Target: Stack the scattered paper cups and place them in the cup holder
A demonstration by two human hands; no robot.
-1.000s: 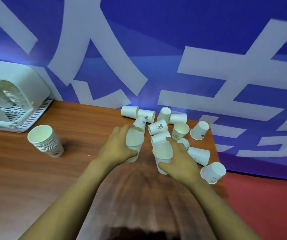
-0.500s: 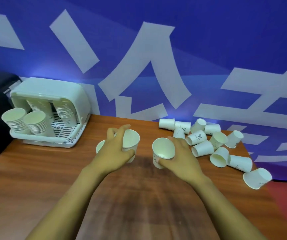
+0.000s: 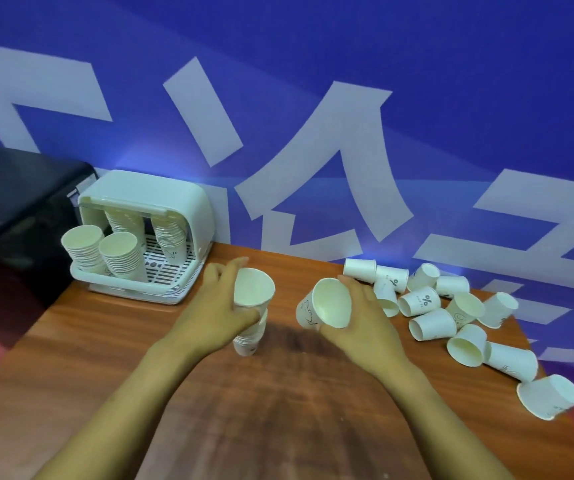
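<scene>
Mid-counter (image 3: 81, 358), a cup stack (image 3: 249, 336) is gripped by the left hand (image 3: 221, 315); a single cup (image 3: 325, 308) is gripped tilted by the right hand (image 3: 365, 323). Cup holder (image 3: 147, 233) stands far left. Risk: misaligned nesting could topple the stack or crush a rim.

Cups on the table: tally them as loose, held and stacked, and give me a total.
Loose cups lying on the table: 12
Held cups: 2
Stacks in the holder: 4
Stack on the table: 1
Total: 19
</scene>
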